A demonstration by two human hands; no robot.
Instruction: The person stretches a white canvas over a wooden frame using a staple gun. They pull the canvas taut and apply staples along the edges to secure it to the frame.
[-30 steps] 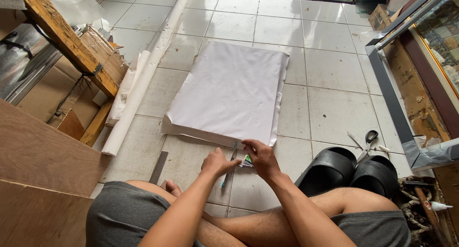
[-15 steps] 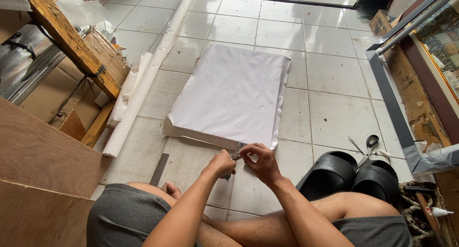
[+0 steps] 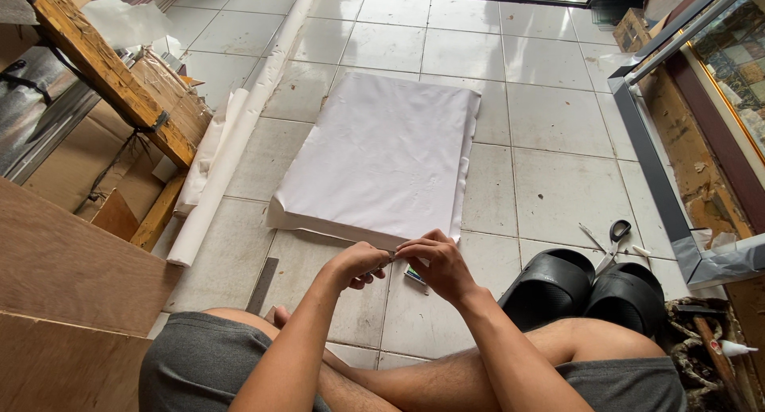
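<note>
- Pale square floor tiles (image 3: 558, 117) with dark grout fill the view; the person sits on them with bare legs crossed.
- Left hand (image 3: 358, 262) and right hand (image 3: 437, 262) meet at the near edge of a flat white wrapped panel (image 3: 382, 153), fingertips pinched together on a small thin item (image 3: 392, 255); what it is cannot be made out.
- Both hands are closed in a pinch on that item, right at the panel's 6 o'clock edge.
- Just beside the right hand, at its 7 o'clock, a small colourful rectangular packet (image 3: 414, 276) lies on the tile.
- At 9 o'clock of the panel, a long white roll (image 3: 239, 133) runs along the floor.
- Beyond it, at 10 o'clock, a wooden beam (image 3: 111, 73) and brown cardboard pieces (image 3: 171, 93) are stacked.
- At 4 o'clock of the hands sit black sandals (image 3: 586, 288), with scissors (image 3: 615, 238) just past them.
- At 8 o'clock of the left hand, a dark flat strip (image 3: 261, 284) lies on the tile.
</note>
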